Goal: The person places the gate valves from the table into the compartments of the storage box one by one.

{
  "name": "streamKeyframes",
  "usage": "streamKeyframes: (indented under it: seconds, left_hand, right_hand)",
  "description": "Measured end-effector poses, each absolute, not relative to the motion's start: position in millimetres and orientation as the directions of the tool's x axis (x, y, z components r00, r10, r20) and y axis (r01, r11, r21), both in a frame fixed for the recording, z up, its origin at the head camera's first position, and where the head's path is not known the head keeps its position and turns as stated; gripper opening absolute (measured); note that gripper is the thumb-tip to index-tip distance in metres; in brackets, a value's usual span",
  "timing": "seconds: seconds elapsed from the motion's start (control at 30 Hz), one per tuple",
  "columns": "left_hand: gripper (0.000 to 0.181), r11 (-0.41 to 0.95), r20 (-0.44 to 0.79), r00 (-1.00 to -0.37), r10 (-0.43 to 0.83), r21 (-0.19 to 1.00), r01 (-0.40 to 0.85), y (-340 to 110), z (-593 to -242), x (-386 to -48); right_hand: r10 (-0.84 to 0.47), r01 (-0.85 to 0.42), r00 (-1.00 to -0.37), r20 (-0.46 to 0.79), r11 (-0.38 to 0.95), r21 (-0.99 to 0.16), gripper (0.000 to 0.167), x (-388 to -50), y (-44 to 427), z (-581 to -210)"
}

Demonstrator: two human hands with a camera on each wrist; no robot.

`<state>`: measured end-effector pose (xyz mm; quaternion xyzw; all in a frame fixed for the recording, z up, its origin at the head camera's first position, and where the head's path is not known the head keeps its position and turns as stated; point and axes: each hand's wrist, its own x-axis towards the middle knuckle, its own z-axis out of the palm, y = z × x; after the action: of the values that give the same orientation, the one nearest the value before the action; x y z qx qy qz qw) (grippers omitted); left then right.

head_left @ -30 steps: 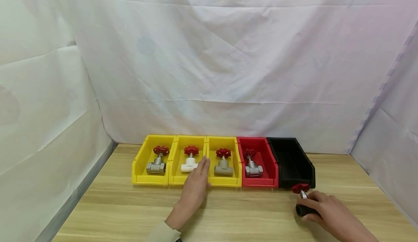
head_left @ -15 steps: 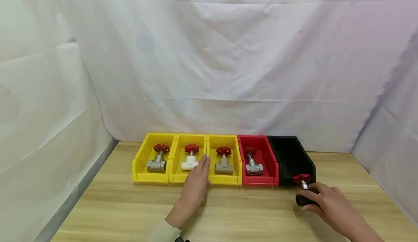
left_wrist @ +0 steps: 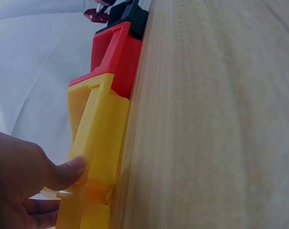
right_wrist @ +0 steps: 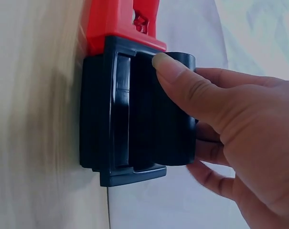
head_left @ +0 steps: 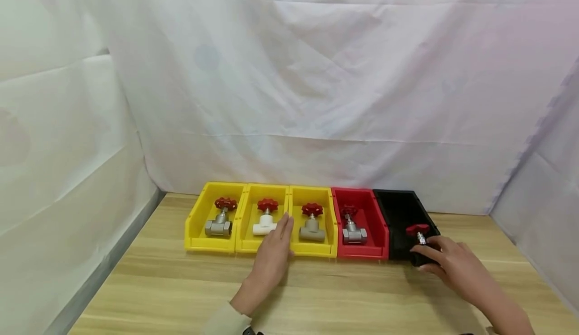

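Observation:
My right hand [head_left: 457, 267] grips a black valve with a red handwheel [head_left: 417, 229] over the front of the black bin [head_left: 398, 219]. In the right wrist view, the thumb presses the valve's black barrel-shaped body [right_wrist: 175, 124] at the bin's open front. The left hand [head_left: 270, 257] rests on the front of the yellow bins, with fingers straight over the wall between the middle and right ones. Its thumb [left_wrist: 68, 174] touches the front rim in the left wrist view. Beside those fingers lie a white valve [head_left: 264, 224] and a grey-beige valve [head_left: 312, 229].
A metal valve [head_left: 219, 223] lies in the leftmost yellow bin [head_left: 209, 244]. Another metal valve [head_left: 354, 232] lies in the red bin [head_left: 368, 252]. All bins stand side by side on the wooden table [head_left: 334, 295], before a white cloth backdrop [head_left: 294, 74].
The right hand has carried the black valve forward from the table in front to over the black bin. The left hand has stayed where it was. The head view has shifted slightly.

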<state>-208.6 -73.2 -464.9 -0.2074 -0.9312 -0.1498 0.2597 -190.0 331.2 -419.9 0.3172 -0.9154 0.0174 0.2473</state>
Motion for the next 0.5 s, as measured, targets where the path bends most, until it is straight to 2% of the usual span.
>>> streamKeyframes:
  seconds: [0.23, 0.5]
  left_hand:
    - [0.075, 0.874, 0.538, -0.783, 0.314, 0.159, 0.46, -72, -464, -208]
    - [0.075, 0.874, 0.545, -0.778, 0.313, 0.155, 0.46, -73, -463, -208]
  right_hand:
    - [-0.566, -0.599, -0.688, 0.454, 0.796, 0.085, 0.042, -207, 332, -417]
    - [-0.538, -0.572, -0.738, 0.407, 0.819, 0.046, 0.037, -225, 331, -416]
